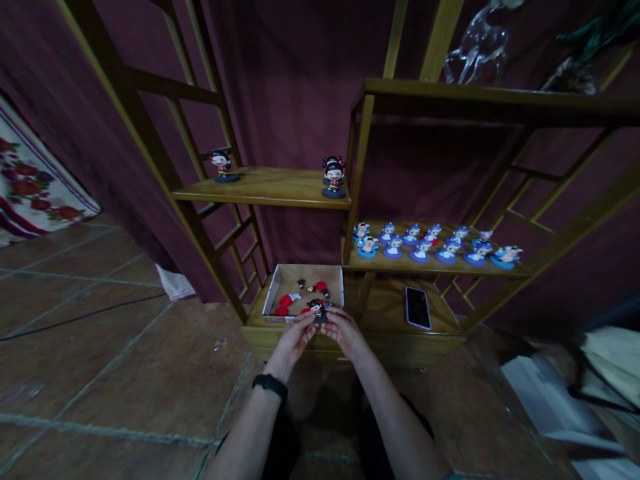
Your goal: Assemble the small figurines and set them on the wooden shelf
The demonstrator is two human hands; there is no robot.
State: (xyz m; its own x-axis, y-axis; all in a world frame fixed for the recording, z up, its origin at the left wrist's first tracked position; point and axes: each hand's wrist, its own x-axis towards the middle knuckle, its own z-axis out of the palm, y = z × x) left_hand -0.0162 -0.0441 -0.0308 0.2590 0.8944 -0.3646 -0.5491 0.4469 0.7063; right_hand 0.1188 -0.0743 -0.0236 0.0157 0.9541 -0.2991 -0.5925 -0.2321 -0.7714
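Between my two hands is a small figurine [317, 308] with black hair, red clothing and a dark base. My left hand [299, 329] grips it from the left, and my right hand [343, 328] pinches it from the right. Both hands are just over the front edge of an open cardboard box [303, 270]. Inside that box lie red pieces [286, 301] and several small dark figure parts [301, 284]. Two similar black-haired figurines stand upright on the shelf above, one at its left end [223, 165] and one at its right end [333, 177].
A wooden shelf unit [280, 188] stands before me. On its right shelf, several blue and purple figurines [420, 251] stand in rows. A phone [418, 308] lies on the lower board. Up high is a glass animal ornament [479, 47]. A cable [85, 319] crosses the tiled floor.
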